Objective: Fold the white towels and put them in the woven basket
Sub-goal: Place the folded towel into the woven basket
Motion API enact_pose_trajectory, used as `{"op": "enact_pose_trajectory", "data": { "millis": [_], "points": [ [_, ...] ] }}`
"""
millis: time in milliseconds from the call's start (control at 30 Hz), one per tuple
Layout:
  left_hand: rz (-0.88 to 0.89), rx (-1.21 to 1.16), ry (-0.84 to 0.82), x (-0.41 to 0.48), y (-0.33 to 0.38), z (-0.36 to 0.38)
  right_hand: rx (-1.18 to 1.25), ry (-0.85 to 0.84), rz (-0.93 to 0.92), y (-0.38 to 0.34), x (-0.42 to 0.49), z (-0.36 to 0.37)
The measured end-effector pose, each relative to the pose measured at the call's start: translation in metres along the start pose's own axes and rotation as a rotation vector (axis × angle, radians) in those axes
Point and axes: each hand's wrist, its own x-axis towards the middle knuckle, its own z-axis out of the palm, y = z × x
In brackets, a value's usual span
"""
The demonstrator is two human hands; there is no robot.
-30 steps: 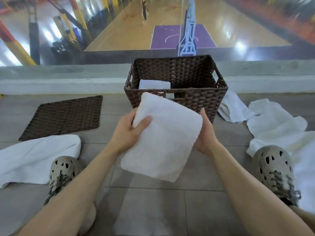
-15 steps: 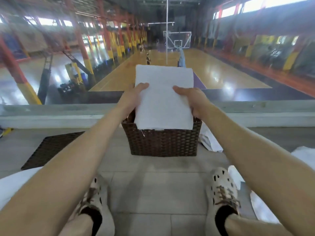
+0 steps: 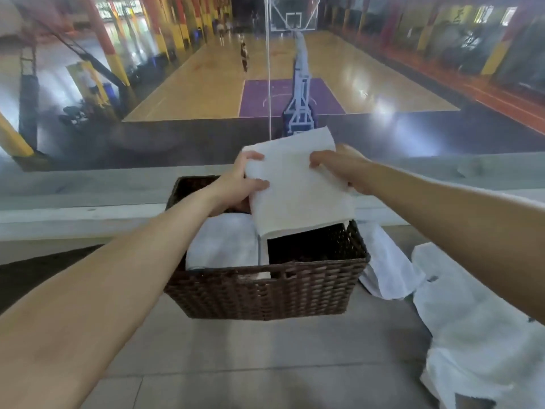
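Head view: both bare arms reach forward over a woven basket (image 3: 265, 293) standing on a grey tiled floor (image 3: 265, 364).
Left hand (image 3: 239, 184): at 9 o'clock of the held towel, thumb on its top face, fingers curled round its left edge, pinching it.
Right hand (image 3: 345, 169): at 3 o'clock of the same towel, fingertips pressed on the top face, the rest of the hand wrapped under the right edge.
Folded towel (image 3: 298, 187): white, flat rectangle, tilted, held in the air above the basket's right half, its near edge hanging just over the dark open space inside.
Towel in basket (image 3: 224, 246): white, folded, lying in the left half of the basket, at 7 o'clock of the held one.
Loose towels (image 3: 472, 320): white, crumpled, on the floor at 3 to 4 o'clock of the basket; the nearest one touches the basket's right wall.
Ledge (image 3: 88, 208): pale, runs across at 12 o'clock behind the basket.
Basketball court (image 3: 295, 78): seen beyond the ledge, far below, with a hoop stand (image 3: 299, 93) at 12 o'clock.
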Motion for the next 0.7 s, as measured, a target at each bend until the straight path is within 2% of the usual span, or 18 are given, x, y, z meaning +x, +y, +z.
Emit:
{"op": "enact_pose_trajectory", "data": {
  "millis": [100, 200, 367, 433, 567, 700],
  "points": [
    [-0.204, -0.047, -0.307, 0.02, -0.051, 0.005, -0.152, -0.071, 0.116, 0.037, 0.013, 0.031],
    [-0.344, 0.004, -0.44, 0.037, -0.089, 0.019, -0.355, -0.157, 0.222, 0.068, 0.032, 0.065],
    [-0.458, 0.198, -0.443, 0.074, -0.126, 0.055, -0.55, -0.206, 0.332, 0.094, 0.056, 0.106],
    [-0.469, 0.25, -0.451, 0.088, -0.133, 0.067, -0.653, -0.196, 0.323, 0.103, 0.069, 0.113],
    [-0.412, 0.264, -0.45, 0.105, -0.139, 0.089, -0.795, -0.274, 0.282, 0.116, 0.092, 0.113],
    [-0.338, 0.406, -0.453, 0.115, -0.14, 0.098, -0.88, -0.364, 0.304, 0.124, 0.109, 0.117]
  ]
}}
